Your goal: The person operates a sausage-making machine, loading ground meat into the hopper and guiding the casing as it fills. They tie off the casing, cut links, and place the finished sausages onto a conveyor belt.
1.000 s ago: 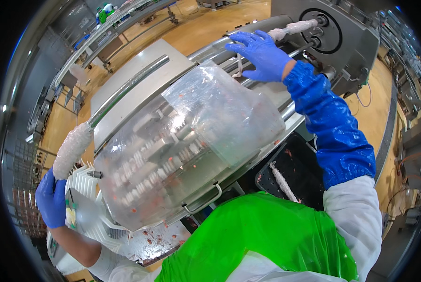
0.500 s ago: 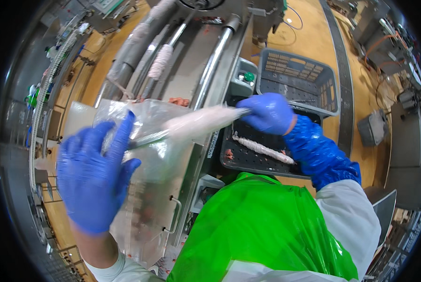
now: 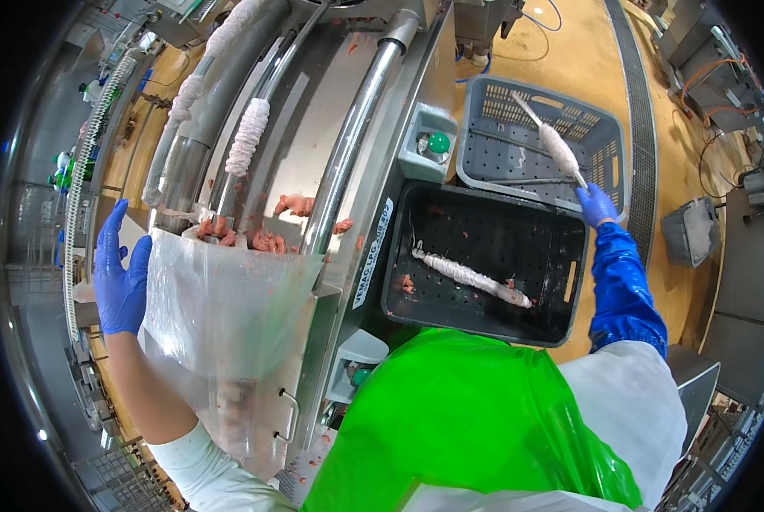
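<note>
In my right hand (image 3: 598,205), at the far right, is the near end of a thin rod with a pale, gathered sausage casing (image 3: 558,150) bunched around its middle. That rod slants over the grey crate (image 3: 614,183). My left hand (image 3: 122,277), in a blue glove, is open with its fingers raised and holds nothing. It is beside a clear plastic sheet (image 3: 228,299) that hangs over the front of a steel machine. A second gathered casing (image 3: 249,136) sits on a metal tube (image 3: 290,55) of the machine. Pink meat scraps (image 3: 271,241) lie behind the sheet's upper edge.
A black crate (image 3: 484,209) stands in front of the grey one, with a length of filled or gathered white casing (image 3: 476,280) and meat bits in it. Green buttons (image 3: 438,142) sit in a grey housing on the machine's side. A steel bar (image 3: 361,128) runs along the machine.
My right hand has carried the rod with the casing from above the machine's front to over the grey crate. My left hand has moved left, away from the rod's other end.
</note>
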`<action>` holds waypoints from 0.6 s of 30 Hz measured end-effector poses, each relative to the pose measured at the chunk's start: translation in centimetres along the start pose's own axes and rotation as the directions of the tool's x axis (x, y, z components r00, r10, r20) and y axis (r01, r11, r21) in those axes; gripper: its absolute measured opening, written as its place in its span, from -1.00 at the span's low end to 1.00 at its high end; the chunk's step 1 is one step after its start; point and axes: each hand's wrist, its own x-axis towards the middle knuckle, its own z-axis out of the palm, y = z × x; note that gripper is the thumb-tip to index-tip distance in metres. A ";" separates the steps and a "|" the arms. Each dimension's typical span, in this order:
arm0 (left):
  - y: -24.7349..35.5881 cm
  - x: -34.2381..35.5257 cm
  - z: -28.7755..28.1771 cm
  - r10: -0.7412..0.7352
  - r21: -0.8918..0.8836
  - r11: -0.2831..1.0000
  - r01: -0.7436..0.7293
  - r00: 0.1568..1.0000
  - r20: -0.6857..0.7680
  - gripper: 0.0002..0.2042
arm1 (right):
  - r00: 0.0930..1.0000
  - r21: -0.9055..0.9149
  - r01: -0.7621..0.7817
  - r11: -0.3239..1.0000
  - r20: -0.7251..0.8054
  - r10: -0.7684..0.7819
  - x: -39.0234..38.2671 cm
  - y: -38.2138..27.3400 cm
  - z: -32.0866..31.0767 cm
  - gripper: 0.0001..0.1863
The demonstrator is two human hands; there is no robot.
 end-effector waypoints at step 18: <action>-1.8 4.3 7.1 -0.414 -0.728 0.592 0.345 0.905 0.092 -0.50 | 0.800 0.163 0.380 0.910 -0.552 -0.235 10.4 -18.6 5.3 -0.42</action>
